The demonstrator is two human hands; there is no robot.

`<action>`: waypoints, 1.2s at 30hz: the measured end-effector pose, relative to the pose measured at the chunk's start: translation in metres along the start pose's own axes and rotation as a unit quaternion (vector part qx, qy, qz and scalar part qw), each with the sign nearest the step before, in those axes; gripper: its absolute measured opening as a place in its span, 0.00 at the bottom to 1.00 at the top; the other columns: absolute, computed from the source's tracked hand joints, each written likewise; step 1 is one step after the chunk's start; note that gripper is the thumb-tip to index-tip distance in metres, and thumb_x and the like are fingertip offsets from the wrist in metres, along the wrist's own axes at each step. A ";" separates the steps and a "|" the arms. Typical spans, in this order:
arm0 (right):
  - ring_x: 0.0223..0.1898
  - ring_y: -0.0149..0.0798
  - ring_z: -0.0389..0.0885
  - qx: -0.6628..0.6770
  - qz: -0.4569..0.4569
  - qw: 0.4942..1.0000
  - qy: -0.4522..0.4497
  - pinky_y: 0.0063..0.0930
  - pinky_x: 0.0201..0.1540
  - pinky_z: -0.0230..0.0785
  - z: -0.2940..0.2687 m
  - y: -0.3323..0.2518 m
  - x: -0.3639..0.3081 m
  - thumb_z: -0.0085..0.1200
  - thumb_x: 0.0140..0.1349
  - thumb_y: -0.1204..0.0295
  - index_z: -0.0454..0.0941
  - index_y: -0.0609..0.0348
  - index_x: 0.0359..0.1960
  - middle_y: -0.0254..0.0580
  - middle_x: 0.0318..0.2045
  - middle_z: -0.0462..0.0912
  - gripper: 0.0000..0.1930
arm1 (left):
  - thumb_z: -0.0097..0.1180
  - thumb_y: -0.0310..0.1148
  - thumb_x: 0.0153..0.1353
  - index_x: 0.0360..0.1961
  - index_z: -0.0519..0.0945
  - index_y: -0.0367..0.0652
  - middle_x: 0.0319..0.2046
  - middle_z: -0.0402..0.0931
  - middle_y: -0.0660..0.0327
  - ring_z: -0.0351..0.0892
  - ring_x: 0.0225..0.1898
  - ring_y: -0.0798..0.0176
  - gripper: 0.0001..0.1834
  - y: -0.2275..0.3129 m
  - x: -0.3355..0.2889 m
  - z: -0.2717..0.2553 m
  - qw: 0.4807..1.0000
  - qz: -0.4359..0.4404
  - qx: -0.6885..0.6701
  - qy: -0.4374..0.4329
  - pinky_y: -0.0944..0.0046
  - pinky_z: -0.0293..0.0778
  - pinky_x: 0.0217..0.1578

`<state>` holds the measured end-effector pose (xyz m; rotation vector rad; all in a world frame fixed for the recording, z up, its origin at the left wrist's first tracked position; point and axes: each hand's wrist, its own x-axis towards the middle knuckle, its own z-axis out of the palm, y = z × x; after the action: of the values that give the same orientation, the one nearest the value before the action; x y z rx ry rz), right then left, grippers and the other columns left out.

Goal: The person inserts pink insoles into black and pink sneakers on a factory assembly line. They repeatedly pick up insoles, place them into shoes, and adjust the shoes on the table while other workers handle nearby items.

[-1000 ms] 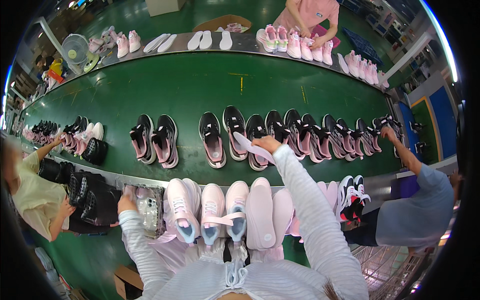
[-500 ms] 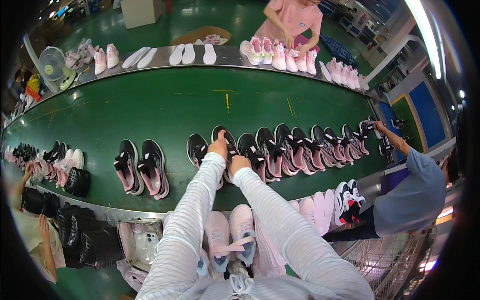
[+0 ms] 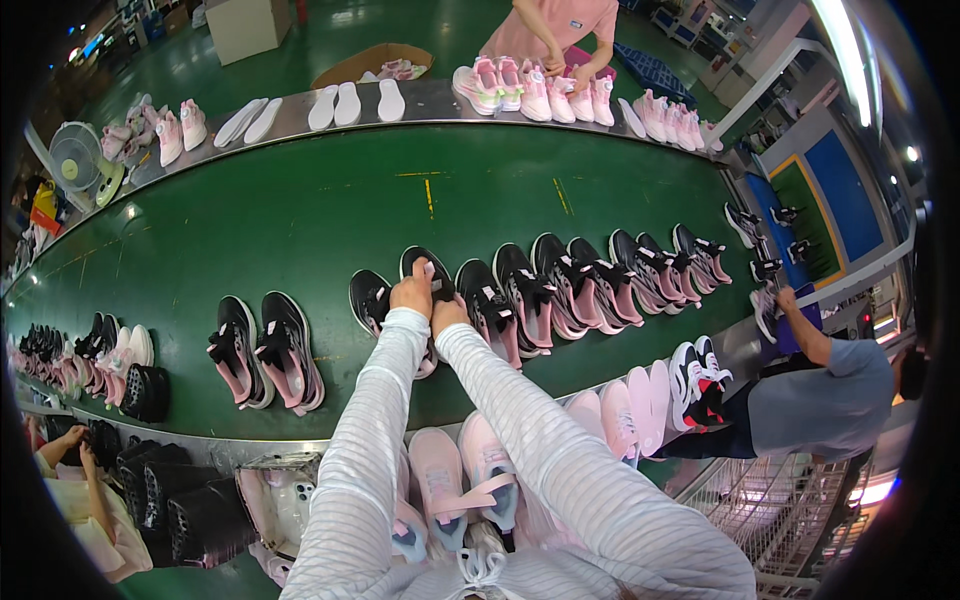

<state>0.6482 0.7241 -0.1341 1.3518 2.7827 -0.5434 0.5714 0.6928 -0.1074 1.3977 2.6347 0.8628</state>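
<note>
Both my arms in striped sleeves reach out over the green conveyor belt (image 3: 300, 220). My left hand (image 3: 412, 292) and my right hand (image 3: 447, 314) grip one black and pink sneaker (image 3: 428, 268) standing on the belt. Its pair mate (image 3: 372, 299) sits just left of my hands. To the right runs a row of several more black and pink sneakers (image 3: 585, 280). Another pair (image 3: 264, 350) stands alone further left on the belt.
Pink and white sneakers (image 3: 470, 480) lie on the near ledge below my arms. A person in pink (image 3: 550, 30) handles pink shoes (image 3: 530, 90) across the belt. A person in grey (image 3: 815, 400) reaches in at the right. Black shoe uppers (image 3: 170, 490) and another person (image 3: 70, 470) are lower left.
A second ago only my right hand reached a sneaker while my left stayed near the ledge. Both hands now hold the same sneaker, and the shoe row has shifted right.
</note>
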 end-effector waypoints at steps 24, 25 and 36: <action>0.35 0.44 0.73 0.022 0.040 0.999 -0.026 0.29 0.33 0.67 0.015 -0.009 -0.014 0.42 0.48 0.68 0.75 0.60 0.23 0.51 0.36 0.71 0.10 | 0.36 0.43 0.55 0.40 0.62 0.47 0.25 0.71 0.45 0.70 0.29 0.44 0.15 0.008 -0.013 -0.018 0.990 -0.120 -0.007 -0.068 0.52 0.66 0.28; 0.37 0.44 0.71 -0.027 -0.020 0.999 0.022 0.28 0.33 0.67 0.013 -0.013 -0.028 0.42 0.47 0.68 0.75 0.60 0.23 0.50 0.35 0.71 0.10 | 0.38 0.42 0.54 0.40 0.63 0.44 0.27 0.70 0.45 0.70 0.31 0.46 0.16 -0.005 -0.018 -0.019 0.997 -0.067 -0.047 -0.017 0.54 0.66 0.31; 0.27 0.47 0.74 0.042 -0.123 0.988 -0.085 0.36 0.30 0.67 -0.049 0.032 -0.086 0.44 0.45 0.68 0.75 0.59 0.20 0.49 0.22 0.75 0.09 | 0.38 0.31 0.49 0.41 0.67 0.43 0.41 0.67 0.55 0.65 0.42 0.52 0.16 0.005 -0.054 0.077 0.962 -0.168 0.149 -0.153 0.58 0.63 0.41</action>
<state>0.7339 0.6912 -0.0848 0.9249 2.8290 -0.7515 0.6291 0.6888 -0.1817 0.9772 2.7087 0.1996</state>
